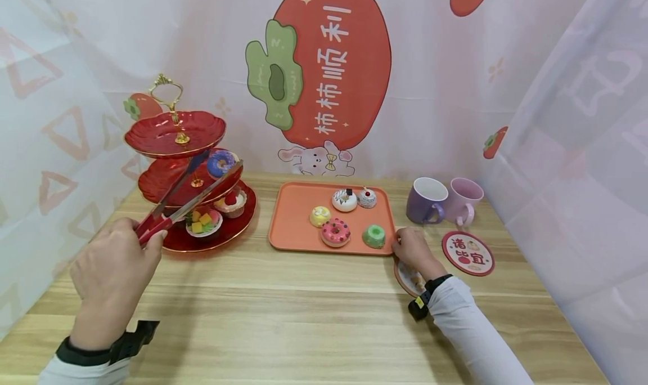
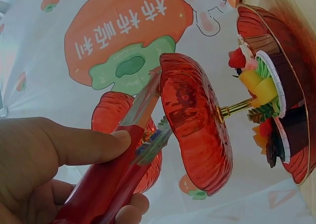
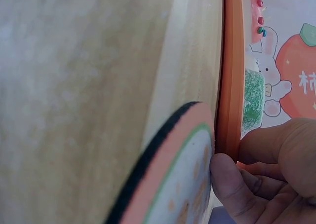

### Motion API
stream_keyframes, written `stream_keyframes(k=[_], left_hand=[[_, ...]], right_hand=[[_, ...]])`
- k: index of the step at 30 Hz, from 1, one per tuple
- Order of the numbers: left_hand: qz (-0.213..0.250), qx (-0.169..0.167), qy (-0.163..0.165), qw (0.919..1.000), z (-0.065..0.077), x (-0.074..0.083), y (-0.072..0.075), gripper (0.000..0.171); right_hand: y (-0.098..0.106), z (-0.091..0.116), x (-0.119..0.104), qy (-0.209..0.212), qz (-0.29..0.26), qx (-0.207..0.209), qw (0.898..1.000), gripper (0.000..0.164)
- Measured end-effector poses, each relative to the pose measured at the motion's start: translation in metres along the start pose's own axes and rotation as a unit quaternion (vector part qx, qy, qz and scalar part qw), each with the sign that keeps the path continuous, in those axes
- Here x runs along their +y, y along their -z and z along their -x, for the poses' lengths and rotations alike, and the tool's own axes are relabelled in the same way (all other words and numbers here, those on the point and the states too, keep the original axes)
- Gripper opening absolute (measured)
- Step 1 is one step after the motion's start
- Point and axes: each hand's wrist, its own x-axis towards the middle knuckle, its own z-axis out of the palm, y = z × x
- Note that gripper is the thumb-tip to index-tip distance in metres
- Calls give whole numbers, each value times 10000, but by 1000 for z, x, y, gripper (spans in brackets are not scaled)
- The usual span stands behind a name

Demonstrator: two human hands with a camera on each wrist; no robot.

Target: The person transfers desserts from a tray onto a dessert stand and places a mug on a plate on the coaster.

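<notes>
My left hand [image 1: 115, 267] grips red-handled tongs [image 1: 161, 223] beside a red three-tier cake stand [image 1: 152, 134]. Over the middle tier, the spread tips of the tongs lie to either side of a blue donut [image 1: 219, 164] in the head view. The bottom tier bears fruit tarts [image 1: 202, 223]. My right hand [image 1: 416, 253] pinches the near right corner of an orange tray [image 1: 291, 219], thumb and finger on its rim in the right wrist view. A green cake [image 1: 374, 236] sits on the tray close to those fingers. Below the hand is a partly hidden round coaster [image 1: 405, 277].
The tray also carries a pink donut [image 1: 336, 233], a white donut [image 1: 345, 200], a yellow cake [image 1: 320, 216] and a cherry-topped cake [image 1: 367, 197]. Right of it stand a purple mug [image 1: 422, 202] and a pink mug [image 1: 463, 196], with another round coaster [image 1: 468, 254] in front.
</notes>
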Motion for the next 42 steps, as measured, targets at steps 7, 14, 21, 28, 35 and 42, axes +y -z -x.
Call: stream_keyframes(k=[7, 14, 21, 28, 35, 42], left_hand=[[-125, 317, -243, 9991, 2, -1, -3, 28], [-260, 521, -242, 9980, 3, 1, -1, 24], [-181, 147, 31, 9997, 4, 0, 2, 28], [-104, 103, 61, 9999, 5, -2, 3, 29], [-124, 102, 92, 9998, 4, -3, 3, 27], [-105, 86, 31, 9999, 5, -2, 4, 29]], right_hand=[[0, 1, 0, 76, 33, 75, 9999, 11], [-1, 1, -1, 52, 30, 134, 9999, 11], [-1, 1, 0, 130, 33, 166, 9998, 10], [0, 1, 0, 189, 67, 200, 9996, 11], [0, 1, -1, 139, 46, 142, 9998, 12], [0, 1, -1, 160, 65, 171, 9997, 13]])
